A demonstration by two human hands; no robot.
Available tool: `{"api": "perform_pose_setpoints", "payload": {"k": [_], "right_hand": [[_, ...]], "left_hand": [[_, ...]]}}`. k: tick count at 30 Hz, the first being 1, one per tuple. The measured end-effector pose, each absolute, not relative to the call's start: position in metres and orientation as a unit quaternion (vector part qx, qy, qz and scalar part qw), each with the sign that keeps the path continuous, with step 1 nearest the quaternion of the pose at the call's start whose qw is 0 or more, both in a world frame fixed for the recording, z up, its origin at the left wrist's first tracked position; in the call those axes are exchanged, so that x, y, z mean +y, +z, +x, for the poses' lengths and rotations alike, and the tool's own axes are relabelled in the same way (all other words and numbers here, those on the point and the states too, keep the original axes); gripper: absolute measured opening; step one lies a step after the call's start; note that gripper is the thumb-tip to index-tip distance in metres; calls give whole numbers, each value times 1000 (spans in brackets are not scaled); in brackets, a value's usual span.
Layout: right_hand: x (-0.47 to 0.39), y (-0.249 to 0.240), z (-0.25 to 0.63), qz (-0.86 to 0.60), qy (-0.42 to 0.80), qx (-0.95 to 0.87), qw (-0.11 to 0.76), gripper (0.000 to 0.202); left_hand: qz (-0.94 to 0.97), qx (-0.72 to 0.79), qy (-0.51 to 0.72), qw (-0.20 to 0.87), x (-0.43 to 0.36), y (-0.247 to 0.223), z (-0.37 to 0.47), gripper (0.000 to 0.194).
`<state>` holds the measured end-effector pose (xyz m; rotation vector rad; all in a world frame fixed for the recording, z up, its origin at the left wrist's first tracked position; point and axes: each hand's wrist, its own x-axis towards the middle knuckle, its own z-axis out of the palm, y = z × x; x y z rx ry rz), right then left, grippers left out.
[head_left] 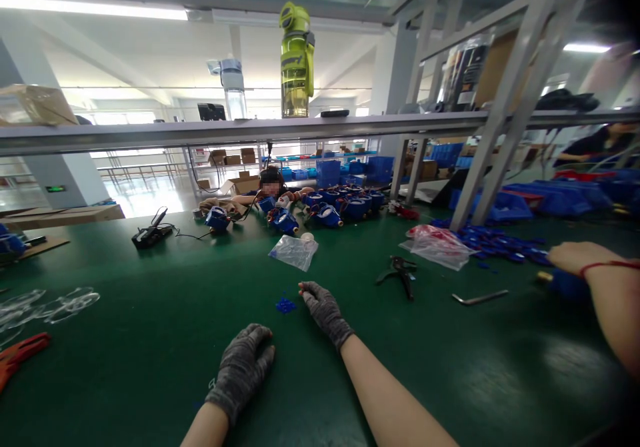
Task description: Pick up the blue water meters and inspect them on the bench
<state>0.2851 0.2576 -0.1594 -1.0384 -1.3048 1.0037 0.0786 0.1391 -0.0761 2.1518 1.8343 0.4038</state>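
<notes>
My left hand [243,370], in a grey fingerless glove, rests low over the green table, thumb a little apart from the loosely bent fingers; nothing shows in it. My right hand [325,310], gloved the same way, is beside a small pile of tiny blue parts [285,305]. Its fingertips are drawn together at the pile's right edge; anything between them is too small to make out. Beyond the pile lies a clear plastic bag [295,252]. Black-handled pliers [399,275] lie to the right of my right hand.
Blue meter-like bodies [325,214] stand in a group at the back. Clear plastic rings [70,304] and an orange-handled tool [23,354] lie left. A hex key [480,298], a bag with red parts [437,244] and a co-worker's hand [580,257] are right. A shelf [250,127] crosses above.
</notes>
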Motion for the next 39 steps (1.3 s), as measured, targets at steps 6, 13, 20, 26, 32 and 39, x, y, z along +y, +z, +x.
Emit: {"api": "perform_pose_setpoints", "payload": {"k": [6,13,20,26,32,39], "right_hand": [[255,-155,285,-439,433,-551,562,35],[259,-161,283,-435,426,-554,568,32],[261,-164,282,-437,415,-552,576,32],[260,-164,282,-436,416,-552,576,32],[261,-164,281,-434,413,-553,579,30],[250,-151,278,-457,403,-549,572,26]], "left_hand": [[746,635,139,143,139,-72,80,42],[736,646,112,166,135,-63,86,43],[740,644,120,151,139,-70,82,44],[739,649,114,144,140,-74,80,45],[743,645,109,142,142,-80,75,48],[746,650,35,143,159,-107,55,61]]}}
